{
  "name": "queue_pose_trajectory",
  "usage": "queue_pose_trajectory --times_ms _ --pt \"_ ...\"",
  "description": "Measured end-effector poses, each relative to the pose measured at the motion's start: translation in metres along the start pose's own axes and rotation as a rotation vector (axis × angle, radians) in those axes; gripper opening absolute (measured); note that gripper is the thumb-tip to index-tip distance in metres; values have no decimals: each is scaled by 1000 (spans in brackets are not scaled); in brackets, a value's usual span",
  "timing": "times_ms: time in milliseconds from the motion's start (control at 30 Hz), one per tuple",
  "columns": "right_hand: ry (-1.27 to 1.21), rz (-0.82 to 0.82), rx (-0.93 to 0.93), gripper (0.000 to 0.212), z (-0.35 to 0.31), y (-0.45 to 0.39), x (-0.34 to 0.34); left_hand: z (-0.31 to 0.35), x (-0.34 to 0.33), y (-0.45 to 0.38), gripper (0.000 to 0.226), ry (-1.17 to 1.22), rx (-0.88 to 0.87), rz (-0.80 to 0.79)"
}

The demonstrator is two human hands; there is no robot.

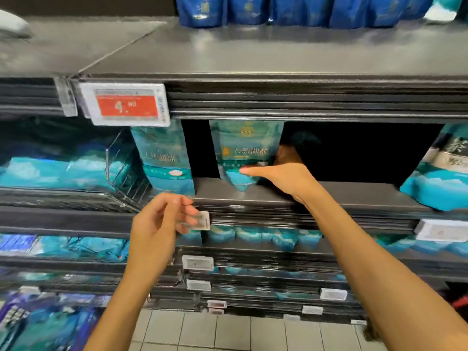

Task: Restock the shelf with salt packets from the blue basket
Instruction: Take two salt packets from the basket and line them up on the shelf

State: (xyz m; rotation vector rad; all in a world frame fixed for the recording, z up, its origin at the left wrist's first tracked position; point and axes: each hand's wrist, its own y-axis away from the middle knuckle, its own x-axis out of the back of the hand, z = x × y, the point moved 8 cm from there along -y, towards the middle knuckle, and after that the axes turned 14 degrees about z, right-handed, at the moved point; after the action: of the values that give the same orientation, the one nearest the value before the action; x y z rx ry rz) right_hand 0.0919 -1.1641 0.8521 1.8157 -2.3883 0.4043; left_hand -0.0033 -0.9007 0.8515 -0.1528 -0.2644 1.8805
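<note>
A teal salt packet stands upright on the middle shelf. My right hand grips it from the right side, thumb across its front and fingers behind it. Another teal salt packet stands to its left on the same shelf. My left hand hovers in front of the shelf edge with loosely curled fingers and holds nothing. The blue basket is not in view.
A red price tag hangs on the upper shelf's edge. Dark blue packets line the top shelf. A wire divider stands left of the packets. More teal packets sit at the right, and lower shelves hold several more.
</note>
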Motion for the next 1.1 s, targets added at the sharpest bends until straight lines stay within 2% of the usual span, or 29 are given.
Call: queue_pose_trajectory --times_ms 67,133,167,233,267,333,500,633,800,933,1033,1100 --pt "120 -8 15 34 -2 6 -12 -3 10 -1 27 -12 5 18" --pt "242 -3 22 29 -5 10 -22 -5 17 -2 28 -19 11 32" --pt "280 -5 16 33 -7 11 -28 -6 21 -2 28 -18 14 41" --pt "355 -17 9 55 -10 14 -40 -8 27 -2 29 -14 22 62" --pt "371 -14 26 52 -12 14 -45 -9 30 -2 29 -16 22 68" --pt "347 -9 90 39 -21 15 -53 -12 35 -2 29 -26 21 72" --pt "326 -6 156 48 -35 21 -69 -17 43 -3 29 -24 46 74" --pt "297 -3 147 34 -33 23 -72 -17 45 -4 28 -44 41 74" --pt "265 -6 141 48 -33 30 -71 -18 50 -4 27 -57 40 63" --pt "285 15 147 46 -33 37 -66 -20 56 -3 26 -65 47 57" --pt "179 22 102 47 -26 52 -62 -23 64 -2 26 -65 53 61" --pt "165 135 197 47 -28 72 -53 -25 74 0 27 -65 58 79"
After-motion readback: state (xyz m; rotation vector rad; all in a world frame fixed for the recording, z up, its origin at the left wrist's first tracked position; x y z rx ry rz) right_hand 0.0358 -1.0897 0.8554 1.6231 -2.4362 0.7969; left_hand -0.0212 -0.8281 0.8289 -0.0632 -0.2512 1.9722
